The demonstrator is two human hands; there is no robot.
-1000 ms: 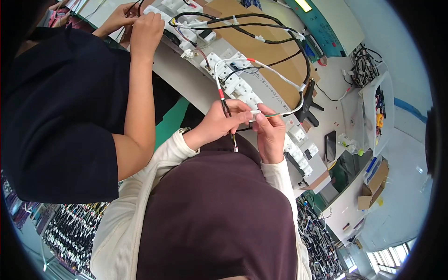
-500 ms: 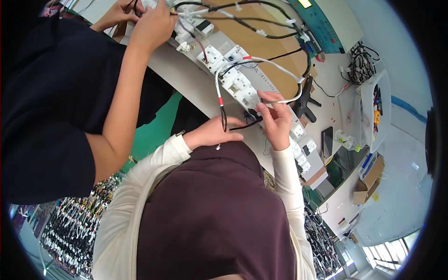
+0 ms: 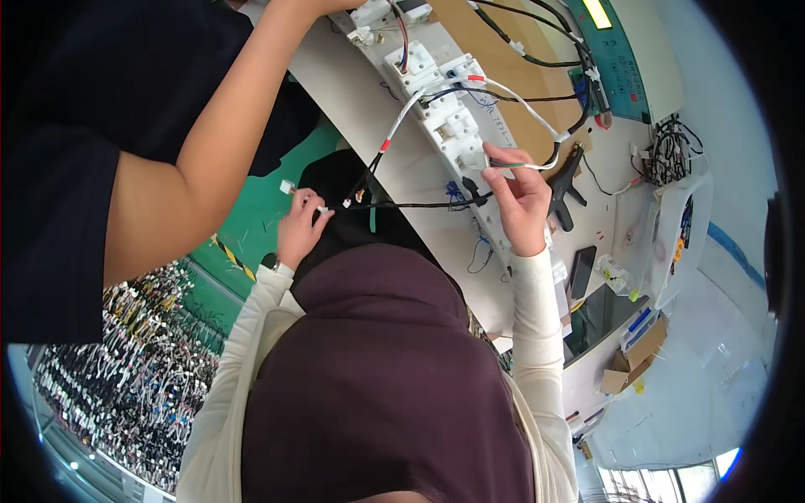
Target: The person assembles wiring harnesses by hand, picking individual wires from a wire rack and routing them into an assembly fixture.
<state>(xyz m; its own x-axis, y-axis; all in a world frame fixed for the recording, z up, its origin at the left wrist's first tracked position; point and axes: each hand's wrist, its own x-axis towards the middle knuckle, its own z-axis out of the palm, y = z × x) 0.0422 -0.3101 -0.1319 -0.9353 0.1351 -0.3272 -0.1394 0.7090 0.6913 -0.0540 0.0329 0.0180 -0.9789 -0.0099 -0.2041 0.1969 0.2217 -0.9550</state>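
Observation:
My left hand (image 3: 300,228) is off the near edge of the table, closed on one end of a thin black cable (image 3: 402,204). A small white plug (image 3: 288,186) sticks out past its fingers. Taut, the cable runs right toward the row of white connector blocks (image 3: 457,126). My right hand (image 3: 524,205) pinches the end of a white-sleeved wire bundle (image 3: 521,166) over these blocks; green and dark wires show at the fingertips. Between my hands hangs a black-and-white cable branch (image 3: 385,146) with a red band and small plugs at its tip.
At the left, a co-worker's forearm (image 3: 239,126) reaches over the table's far end. A black clamp (image 3: 567,189), a phone (image 3: 583,271) and a teal tester (image 3: 616,63) lie to the right. Many cables (image 3: 134,377) hang at lower left.
My left hand has moved left and away from the board, drawing the black cable out straight. My right hand stays at the blocks with the wire bundle. The co-worker's hands have left the view.

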